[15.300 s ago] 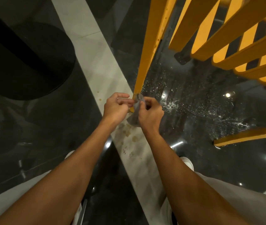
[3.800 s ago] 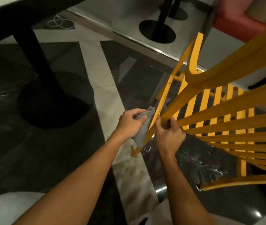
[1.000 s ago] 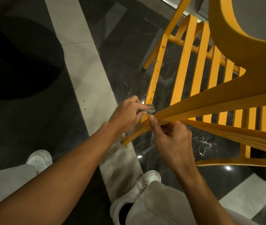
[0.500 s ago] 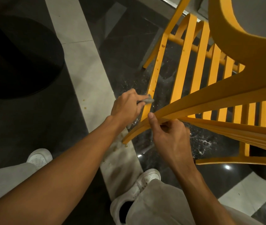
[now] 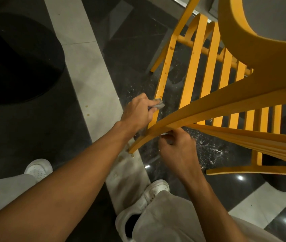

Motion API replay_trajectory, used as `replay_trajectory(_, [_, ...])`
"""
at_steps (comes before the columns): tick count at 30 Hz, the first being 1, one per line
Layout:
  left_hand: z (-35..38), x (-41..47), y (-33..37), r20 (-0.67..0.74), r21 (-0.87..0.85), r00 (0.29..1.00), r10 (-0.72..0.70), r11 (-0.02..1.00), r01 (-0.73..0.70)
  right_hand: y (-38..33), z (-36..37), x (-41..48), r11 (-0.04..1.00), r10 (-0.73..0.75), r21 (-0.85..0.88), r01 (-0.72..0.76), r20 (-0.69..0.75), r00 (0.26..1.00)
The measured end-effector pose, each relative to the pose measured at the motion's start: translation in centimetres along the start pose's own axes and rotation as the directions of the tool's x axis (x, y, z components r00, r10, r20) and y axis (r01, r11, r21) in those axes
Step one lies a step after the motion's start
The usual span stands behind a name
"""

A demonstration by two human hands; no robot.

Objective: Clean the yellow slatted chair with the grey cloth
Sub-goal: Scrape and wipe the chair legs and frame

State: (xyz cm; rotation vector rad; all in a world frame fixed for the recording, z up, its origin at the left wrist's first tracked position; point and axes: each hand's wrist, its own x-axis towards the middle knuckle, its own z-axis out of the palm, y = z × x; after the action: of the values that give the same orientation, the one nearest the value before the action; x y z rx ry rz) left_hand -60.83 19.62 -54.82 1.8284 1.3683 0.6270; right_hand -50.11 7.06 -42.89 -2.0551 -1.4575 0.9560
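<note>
The yellow slatted chair [image 5: 192,67] fills the right half of the head view, its slats and curved rails running from top centre down to the right. My left hand [image 5: 137,112] grips the grey cloth [image 5: 158,106], bunched small, and presses it against the leftmost yellow rail. My right hand [image 5: 175,147] sits just below a curved yellow rail, fingers curled around its underside. Most of the cloth is hidden inside my left fist.
A round black table base [image 5: 16,63] lies at the left. The floor is dark glossy tile crossed by a pale grey strip [image 5: 86,67], with white specks under the chair. My white shoes [image 5: 37,169] and grey trousers are at the bottom.
My left hand has slid the cloth a little further up the leftmost rail. My right hand stays under the curved rail, thumb now tucked lower.
</note>
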Motion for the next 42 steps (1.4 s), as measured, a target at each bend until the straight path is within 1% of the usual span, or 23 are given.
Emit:
replay_trajectory(4, [-0.3, -2.0, -1.1, 0.076, 0.002, 0.996, 0.044, 0.999, -0.044, 1.2, 0.4, 0.5, 0.996, 0.085, 0.031, -0.086, 0.008, 0.996])
replay_trajectory(7, [-0.3, -2.0, -1.1, 0.074, 0.021, 0.996, 0.054, 0.998, -0.055, 0.8, 0.6, 0.5, 0.988, 0.122, 0.093, -0.120, -0.012, 0.992])
replay_trajectory(9, [-0.2, -0.9, -0.8, 0.061, 0.021, 0.997, 0.052, 0.998, -0.054, 0.4, 0.7, 0.3, 0.984, 0.135, 0.120, -0.134, 0.003, 0.991])
replay_trajectory(12, [0.0, 0.3, -0.4, 0.057, 0.027, 0.998, 0.008, 1.000, -0.009, 0.1, 0.6, -0.4, 0.990, 0.129, 0.044, -0.132, 0.070, 0.989])
replay_trajectory(16, [-0.2, -1.1, -1.1, 0.130, 0.018, 0.991, 0.032, 0.999, -0.035, -0.4, 0.5, -0.9, 0.990, 0.105, -0.107, -0.092, 0.123, 0.987])
replay_trajectory(18, [-0.4, -1.8, -1.6, 0.174, 0.028, 0.984, 0.040, 0.999, -0.046, -0.9, 0.7, -0.8, 0.986, 0.125, -0.121, -0.115, 0.086, 0.988])
replay_trajectory(21, [-0.7, -1.3, -1.3, 0.202, 0.027, 0.979, 0.023, 0.999, -0.029, -1.9, 1.1, -0.6, 0.982, 0.154, -0.098, -0.160, -0.067, 0.986])
replay_trajectory(24, [-0.9, 0.3, -0.5, 0.177, 0.091, 0.984, 0.033, 0.995, -0.050, -1.9, 1.6, -0.4, 0.986, 0.126, -0.081, -0.146, -0.212, 0.969])
replay_trajectory(26, [-0.8, 1.2, -0.2, 0.136, 0.123, 0.990, 0.031, 0.991, -0.048, -1.6, 2.1, -0.2, 0.987, 0.085, -0.105, -0.118, -0.279, 0.956])
replay_trajectory(28, [-0.6, 1.7, 0.0, 0.123, 0.125, 0.992, 0.008, 0.992, -0.024, -1.1, 2.5, 0.1, 0.989, 0.039, -0.120, -0.083, -0.332, 0.942])
replay_trajectory(30, [-0.5, 1.4, 0.1, 0.138, 0.121, 0.990, 0.004, 0.992, -0.020, -0.6, 2.7, 0.3, 0.990, 0.009, -0.130, -0.057, -0.343, 0.939])
replay_trajectory(34, [-0.7, 0.7, -0.2, 0.159, 0.079, 0.986, 0.041, 0.995, -0.054, -0.1, 2.4, -0.2, 0.989, -0.021, -0.147, -0.031, -0.342, 0.939])
replay_trajectory(38, [-0.6, 0.3, 0.3, 0.185, 0.110, 0.981, 0.062, 0.990, -0.083, 0.8, 1.8, -0.7, 0.989, -0.004, -0.145, -0.043, -0.308, 0.951])
replay_trajectory(42, [-0.3, -0.9, 1.1, 0.230, 0.158, 0.970, 0.077, 0.981, -0.115, 1.8, 1.5, -1.8, 0.989, 0.018, -0.132, -0.065, -0.328, 0.944])
